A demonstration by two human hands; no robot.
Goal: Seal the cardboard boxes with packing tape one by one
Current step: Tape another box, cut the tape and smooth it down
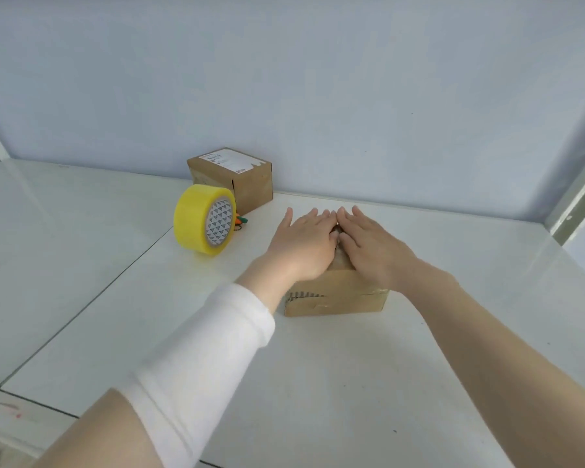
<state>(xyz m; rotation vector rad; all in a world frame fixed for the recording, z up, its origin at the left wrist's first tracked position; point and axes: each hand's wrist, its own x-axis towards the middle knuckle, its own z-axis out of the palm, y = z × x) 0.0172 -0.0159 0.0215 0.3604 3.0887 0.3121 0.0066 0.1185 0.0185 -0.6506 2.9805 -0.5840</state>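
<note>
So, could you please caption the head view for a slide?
Left hand and right hand press flat on the near cardboard box; yellow tape roll stands beside a second box.

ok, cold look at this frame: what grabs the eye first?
The left hand and right hand lie flat, side by side, on top of the near cardboard box in the middle of the white table. Next comes the yellow tape roll, standing on edge to the left. A second box sits behind it against the wall.
</note>
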